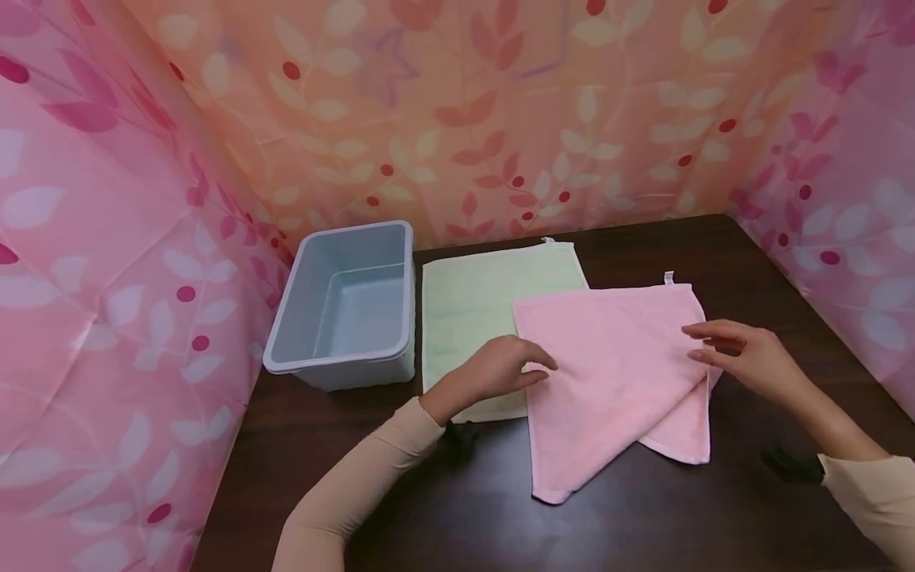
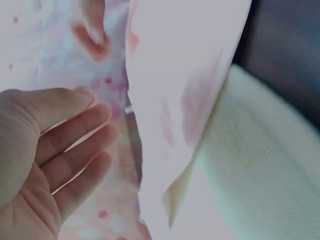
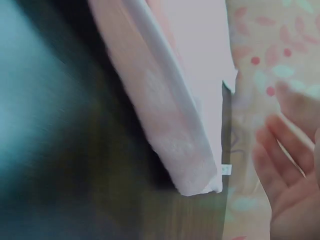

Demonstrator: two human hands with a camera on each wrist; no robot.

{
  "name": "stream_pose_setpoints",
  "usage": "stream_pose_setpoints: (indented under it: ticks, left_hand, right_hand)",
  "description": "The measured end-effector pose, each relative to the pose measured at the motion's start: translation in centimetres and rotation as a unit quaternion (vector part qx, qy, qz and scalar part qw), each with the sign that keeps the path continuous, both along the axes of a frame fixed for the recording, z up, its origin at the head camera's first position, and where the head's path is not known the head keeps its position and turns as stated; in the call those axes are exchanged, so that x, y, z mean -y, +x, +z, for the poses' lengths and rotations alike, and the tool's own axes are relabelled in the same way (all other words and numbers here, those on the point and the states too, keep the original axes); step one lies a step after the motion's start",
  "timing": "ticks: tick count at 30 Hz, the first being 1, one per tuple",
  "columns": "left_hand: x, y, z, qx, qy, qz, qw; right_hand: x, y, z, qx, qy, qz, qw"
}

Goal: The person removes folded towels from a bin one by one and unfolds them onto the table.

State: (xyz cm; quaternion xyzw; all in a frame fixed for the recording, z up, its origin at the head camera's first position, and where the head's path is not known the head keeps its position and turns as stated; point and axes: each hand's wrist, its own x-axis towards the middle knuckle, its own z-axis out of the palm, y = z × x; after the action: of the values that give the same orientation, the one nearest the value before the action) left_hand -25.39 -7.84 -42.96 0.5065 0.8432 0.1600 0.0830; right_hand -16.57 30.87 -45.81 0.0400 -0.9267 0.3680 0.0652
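A pink towel [image 1: 615, 338] lies on the dark table, its lower right part folded over diagonally and a small white tag at its top edge. It overlaps a pale green towel [image 1: 479, 302] that lies flat to its left. My left hand [image 1: 504, 367] is over the pink towel's left side, fingers loosely bent and holding nothing. At the right edge of the same towel is my right hand [image 1: 754, 357], fingers extended and thumb apart. In the left wrist view the left hand [image 2: 55, 145] has its palm bare; the right wrist view shows the right hand [image 3: 292, 165] likewise without anything in it.
A grey-blue plastic bin [image 1: 372, 372] stands at the left of the table [image 1: 457, 500], beside the green towel, with nothing visible inside. Floral curtains [image 1: 500, 111] hang behind the table and along both sides.
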Motion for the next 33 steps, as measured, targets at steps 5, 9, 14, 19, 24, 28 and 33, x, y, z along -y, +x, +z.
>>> stream_pose_setpoints:
  ticks: [5,9,14,19,24,28,33]
  left_hand:
    - [-0.8,-2.7,-1.2,0.010,-0.020,0.038,0.9990]
    - [-0.8,-4.2,-2.2,0.003,-0.046,0.052,0.9976]
    - [-0.7,-4.8,-3.4,0.003,-0.112,0.083,0.9903]
    - [-0.4,-4.9,-4.0,0.011,-0.141,0.105,0.9844]
    - [-0.4,-5.0,-4.0,0.004,-0.133,0.102,0.9859]
    - [-0.5,-5.0,-4.0,0.011,-0.137,0.102,0.9852]
    - [-0.5,-4.9,-4.1,0.021,-0.139,0.099,0.9851]
  right_hand:
    - [2.0,3.7,-0.7,0.002,-0.033,0.077,0.996]
    - [3.4,5.1,-1.8,-0.047,-0.011,0.126,0.991]
    - [4.0,6.2,-3.5,-0.110,0.019,0.183,0.977]
    - [4.1,7.3,-4.9,-0.142,0.047,0.218,0.964]
    - [4.1,7.4,-5.1,-0.189,0.075,0.221,0.954]
    - [3.3,7.4,-4.6,-0.203,0.062,0.215,0.953]
    - [1.1,8.4,-3.2,-0.152,0.068,0.198,0.966]
